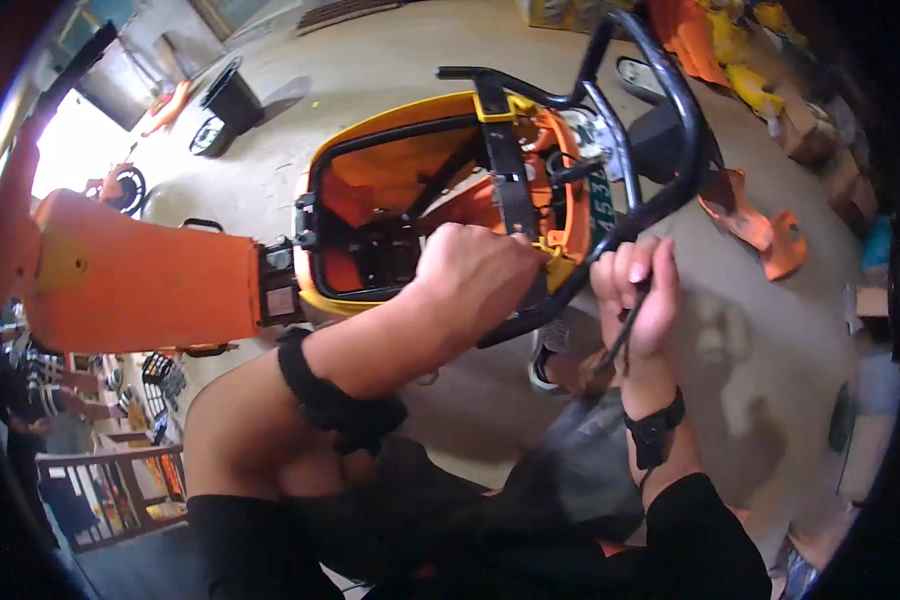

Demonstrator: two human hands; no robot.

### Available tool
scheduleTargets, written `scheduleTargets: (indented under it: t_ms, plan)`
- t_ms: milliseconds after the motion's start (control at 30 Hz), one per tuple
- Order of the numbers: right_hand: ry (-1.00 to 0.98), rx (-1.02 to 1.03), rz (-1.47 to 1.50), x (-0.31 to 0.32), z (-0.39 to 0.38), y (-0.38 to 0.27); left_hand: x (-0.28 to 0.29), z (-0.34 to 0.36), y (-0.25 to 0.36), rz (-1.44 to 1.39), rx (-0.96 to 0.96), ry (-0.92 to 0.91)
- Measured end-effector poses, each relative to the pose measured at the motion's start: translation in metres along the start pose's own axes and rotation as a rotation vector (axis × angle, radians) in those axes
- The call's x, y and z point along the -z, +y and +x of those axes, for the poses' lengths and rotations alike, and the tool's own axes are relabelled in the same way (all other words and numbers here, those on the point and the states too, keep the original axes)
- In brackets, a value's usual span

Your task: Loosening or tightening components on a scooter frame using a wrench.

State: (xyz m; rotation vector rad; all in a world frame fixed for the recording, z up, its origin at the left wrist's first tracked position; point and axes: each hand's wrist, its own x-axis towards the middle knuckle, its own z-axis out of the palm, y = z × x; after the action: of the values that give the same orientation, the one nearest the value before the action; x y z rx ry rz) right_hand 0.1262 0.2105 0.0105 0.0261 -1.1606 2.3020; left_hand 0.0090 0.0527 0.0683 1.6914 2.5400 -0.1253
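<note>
An orange and yellow scooter (320, 170) stands before me with its body open and its inner frame bared. My left hand (478, 268) is closed in a fist at the near end of the black crossbar (510, 170), beside a yellow bracket (558, 268). Whatever its fingers hold is hidden beneath the hand. To the right, next to the black tubular rack (692, 130), my right hand (638, 290) is closed in a pinch. A thin dark strip (625, 335) runs down from its fingers; its kind cannot be made out.
An orange panel (150, 275) extends from the scooter's left end. Loose orange parts (760, 225) lie on the floor at right, with yellow and orange pieces (745, 75) behind. A black bin (230, 100) stands far left, and a shoe (548, 365) shows below the rack.
</note>
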Motion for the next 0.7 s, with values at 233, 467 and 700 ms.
scheduleTargets:
  t_ms: [233,467,700]
  plan:
    - [-0.112,0.058,-0.020,0.011,-0.001,0.000,0.003,-0.001,0.003,0.036,0.032,0.023]
    - [-0.082,0.024,0.082,0.011,-0.003,0.005,0.007,0.007,0.010,0.037,0.047,0.016]
    - [-0.096,0.013,0.114,0.007,0.000,0.006,-0.011,0.000,0.000,0.071,-0.010,0.111]
